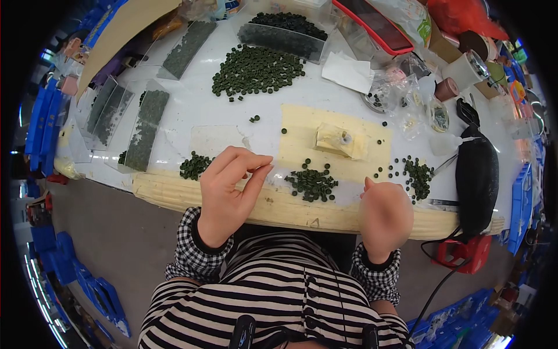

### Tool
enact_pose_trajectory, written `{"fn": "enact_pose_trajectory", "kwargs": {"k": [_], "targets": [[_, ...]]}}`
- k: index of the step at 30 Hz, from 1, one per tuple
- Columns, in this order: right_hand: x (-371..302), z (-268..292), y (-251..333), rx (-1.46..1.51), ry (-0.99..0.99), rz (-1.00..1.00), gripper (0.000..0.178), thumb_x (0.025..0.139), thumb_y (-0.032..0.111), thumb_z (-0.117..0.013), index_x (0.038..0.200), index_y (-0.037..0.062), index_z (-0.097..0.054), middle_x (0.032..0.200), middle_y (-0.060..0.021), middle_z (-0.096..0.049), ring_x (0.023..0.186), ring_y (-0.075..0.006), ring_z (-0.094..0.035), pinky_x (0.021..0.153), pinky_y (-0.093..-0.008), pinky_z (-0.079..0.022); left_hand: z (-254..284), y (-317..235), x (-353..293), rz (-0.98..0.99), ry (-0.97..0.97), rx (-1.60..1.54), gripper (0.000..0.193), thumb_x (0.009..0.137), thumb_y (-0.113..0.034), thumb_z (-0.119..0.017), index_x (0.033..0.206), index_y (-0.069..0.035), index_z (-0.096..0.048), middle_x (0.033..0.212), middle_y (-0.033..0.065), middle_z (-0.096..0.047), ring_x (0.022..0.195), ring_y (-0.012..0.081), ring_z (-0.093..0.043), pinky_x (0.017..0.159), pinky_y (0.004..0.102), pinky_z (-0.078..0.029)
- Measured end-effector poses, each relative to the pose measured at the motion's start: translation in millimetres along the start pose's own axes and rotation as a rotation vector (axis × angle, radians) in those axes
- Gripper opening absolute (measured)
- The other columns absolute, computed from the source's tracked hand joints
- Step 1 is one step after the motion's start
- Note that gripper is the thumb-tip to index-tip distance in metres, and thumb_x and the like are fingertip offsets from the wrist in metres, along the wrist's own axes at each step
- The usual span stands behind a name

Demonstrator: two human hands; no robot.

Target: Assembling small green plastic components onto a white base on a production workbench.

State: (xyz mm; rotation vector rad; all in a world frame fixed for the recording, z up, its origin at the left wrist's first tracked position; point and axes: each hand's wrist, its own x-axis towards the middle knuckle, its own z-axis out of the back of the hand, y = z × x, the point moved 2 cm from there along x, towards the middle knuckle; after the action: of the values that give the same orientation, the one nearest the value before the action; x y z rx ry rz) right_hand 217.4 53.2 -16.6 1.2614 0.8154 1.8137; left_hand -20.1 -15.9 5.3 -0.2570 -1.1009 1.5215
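My left hand (228,189) is at the table's front edge, thumb and forefinger closed in a pinch; what lies between the tips, if anything, is too small to make out. Beside it is a small heap of dark green round pieces (196,166). Between my hands lies another heap of green discs (314,184). My right hand (386,216) hovers over the wooden edge, smeared by motion, its fingers mostly hidden. A third heap of discs (417,179) is to its right. Beyond the middle heap stands a yellowish block with a small peg (342,141).
A large pile of green discs (256,70) lies at the back, before a clear bin of discs (282,41). More clear trays (148,131) stand left. A black pouch (476,174) and tweezers (446,164) are at right; a red-framed phone (378,24) lies at the back.
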Motion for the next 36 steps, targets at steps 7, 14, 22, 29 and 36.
{"fn": "enact_pose_trajectory", "kwargs": {"k": [7, 14, 22, 29, 36], "targets": [[3.9, 2.7, 1.8, 0.003, 0.015, 0.023, 0.024, 0.076, -0.009, -0.068, 0.099, -0.0010, -0.071, 0.081, -0.0087, -0.062, 0.070, -0.0149, -0.058, 0.062, -0.0230, -0.046, 18.7, 5.6, 2.1, 0.017, 0.060, 0.189, 0.015, 0.078, 0.003, -0.069, 0.093, 0.001, -0.066, 0.088, 0.0091, -0.062, 0.076, 0.0180, -0.059, 0.067, 0.0262, -0.047], [2.6, 6.4, -0.6, -0.011, 0.001, -0.006, 0.024, 0.076, -0.009, -0.068, 0.099, -0.0012, -0.071, 0.080, -0.0085, -0.062, 0.069, -0.0146, -0.057, 0.061, -0.0227, -0.046, 61.2, 8.5, -0.2, 0.133, 0.193, 0.343, 0.030, 0.074, -0.002, -0.072, 0.103, 0.002, -0.064, 0.106, 0.0145, -0.062, 0.095, 0.0280, -0.061, 0.083, 0.0330, -0.048], [2.5, 3.3, 2.0, -0.016, 0.018, 0.031, 0.024, 0.075, -0.010, -0.069, 0.098, -0.0010, -0.071, 0.079, -0.0086, -0.062, 0.068, -0.0149, -0.057, 0.061, -0.0225, -0.045, 55.0, 11.9, -0.5, 0.061, 0.246, 0.397, 0.037, 0.075, -0.007, -0.073, 0.110, -0.002, -0.063, 0.114, 0.0144, -0.061, 0.108, 0.0318, -0.056, 0.091, 0.0373, -0.046], [14.4, 21.1, 17.3, -0.107, 0.104, 0.151, 0.028, 0.072, -0.011, -0.070, 0.098, -0.0005, -0.071, 0.078, -0.0085, -0.063, 0.066, -0.0158, -0.058, 0.059, -0.0233, -0.046, 42.7, 10.7, 9.5, 0.070, 0.350, 0.359, 0.037, 0.074, -0.008, -0.074, 0.108, -0.002, -0.064, 0.109, 0.0141, -0.062, 0.103, 0.0319, -0.057, 0.088, 0.0371, -0.047], [25.1, 29.1, 19.2, -0.156, 0.078, 0.192, 0.028, 0.072, -0.011, -0.069, 0.098, -0.0006, -0.071, 0.077, -0.0085, -0.062, 0.063, -0.0155, -0.057, 0.057, -0.0231, -0.045, 49.8, 12.9, -2.3, -0.043, 0.346, 0.400, 0.037, 0.071, -0.010, -0.075, 0.106, -0.004, -0.065, 0.107, 0.0130, -0.061, 0.098, 0.0307, -0.057, 0.084, 0.0384, -0.047]]}}
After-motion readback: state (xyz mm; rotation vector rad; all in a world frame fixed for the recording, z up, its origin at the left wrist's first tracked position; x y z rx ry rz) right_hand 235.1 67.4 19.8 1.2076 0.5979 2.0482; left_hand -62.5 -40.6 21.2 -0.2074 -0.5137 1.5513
